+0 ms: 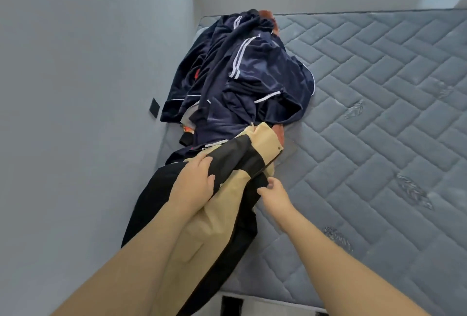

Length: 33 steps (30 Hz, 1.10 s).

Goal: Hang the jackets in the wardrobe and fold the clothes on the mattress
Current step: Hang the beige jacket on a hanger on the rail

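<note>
A black and beige jacket (227, 204) lies along the left edge of the grey quilted mattress (366, 113). My left hand (194, 184) grips its black upper part, fingers curled over the fabric. My right hand (274, 194) pinches a black edge of the same jacket just right of the left hand. Beyond it lies a heap of navy track clothes with white stripes (242, 80), with an orange-brown garment (266, 13) showing under it at the far end.
A pale grey wall (75, 88) runs along the mattress's left side, with a small black patch (153, 111) on it. Bare quilted mattress stretches to the right. A strip of floor and a dark object (231, 304) show at the near edge.
</note>
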Tool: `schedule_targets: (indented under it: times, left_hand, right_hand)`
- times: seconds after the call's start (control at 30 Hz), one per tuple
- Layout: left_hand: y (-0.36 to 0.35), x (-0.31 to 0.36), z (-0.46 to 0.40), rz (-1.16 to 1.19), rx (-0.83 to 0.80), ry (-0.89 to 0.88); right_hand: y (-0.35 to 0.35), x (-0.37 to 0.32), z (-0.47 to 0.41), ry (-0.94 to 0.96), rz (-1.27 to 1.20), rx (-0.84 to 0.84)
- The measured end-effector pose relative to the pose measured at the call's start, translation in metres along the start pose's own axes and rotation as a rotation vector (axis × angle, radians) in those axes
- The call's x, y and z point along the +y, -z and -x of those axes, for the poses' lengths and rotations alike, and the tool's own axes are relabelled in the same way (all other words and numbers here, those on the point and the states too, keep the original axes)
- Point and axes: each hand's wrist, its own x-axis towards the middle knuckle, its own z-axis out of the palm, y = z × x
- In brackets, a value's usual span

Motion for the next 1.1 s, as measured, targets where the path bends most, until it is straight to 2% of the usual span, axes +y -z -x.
schedule_targets:
  times: [0.1,0.2,0.27,0.33,0.4,0.53,0.63,0.73,0.83,0.97,1.1]
  left_hand:
    - [-0.04,0.001,-0.047,0.028,-0.142,-0.091]
    - [-0.084,0.005,-0.074,-0.043,-0.295,-0.044]
    - [-0.105,-0.002,-0.086,-0.155,-0.275,0.003]
    - [-0.115,-0.015,-0.095,-0.195,-0.185,-0.01]
    - [-0.118,-0.027,-0.098,-0.048,-0.1,-0.014]
    - [-0.095,-0.041,-0.085,0.438,-0.082,0.129]
    - [-0.068,-0.04,-0.069,0.589,-0.06,0.206]
    - [-0.04,-0.036,-0.062,0.701,0.03,0.311]
    - [-0.012,-0.024,-0.054,0.692,0.054,0.356]
    - [0.024,0.013,-0.03,0.666,0.005,0.262]
    - [0.064,0.038,-0.011,0.461,-0.229,0.258]
  right_hand:
    - [-0.008,0.013,-0.051,-0.149,-0.073,0.031]
    - [-0.012,0.028,-0.092,-0.262,-0.143,0.097]
    - [-0.017,0.037,-0.116,-0.302,-0.155,0.103]
    - [-0.025,0.04,-0.132,-0.311,-0.213,0.077]
    - [-0.032,0.039,-0.141,-0.308,-0.315,0.044]
    - [-0.047,0.035,-0.148,-0.255,-0.445,0.057]
    - [-0.05,0.02,-0.134,-0.232,-0.539,0.05]
    - [-0.037,0.005,-0.105,-0.153,-0.59,0.048]
    - [-0.017,-0.001,-0.068,-0.097,-0.597,0.086]
    - [0.001,-0.003,-0.021,-0.081,-0.612,0.125]
    - [0.011,-0.014,0.016,-0.087,-0.646,0.167]
